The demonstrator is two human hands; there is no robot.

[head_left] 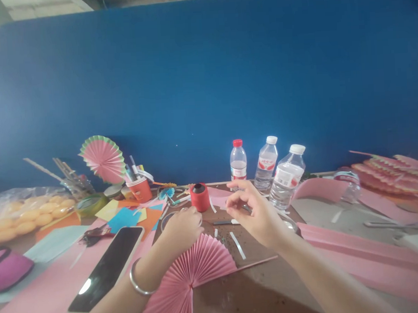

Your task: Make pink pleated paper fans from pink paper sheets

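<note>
A pink pleated paper fan (200, 259), spread in a wide part-circle with a thin stick along one edge, lies in front of me. Over its upper left edge is my left hand (184, 228), back up and fingers curled under; whatever they hold, if anything, is hidden. My right hand (256, 212) hovers right of the fan, fingers bent and apart, with nothing visible in it. Between and beyond the hands stands a red spool of thread (199, 197) with a black top. A white paper strip (237, 245) and a slim pen-like tool (222, 222) lie nearby.
Three water bottles (287, 178) stand at the back right. A phone (106, 269) rests on pink paper at left, near coloured sheets (124, 219) and a red cup of pens (139, 189). Folded pink paper (361, 256) lies right. A blue wall (205, 82) rises behind.
</note>
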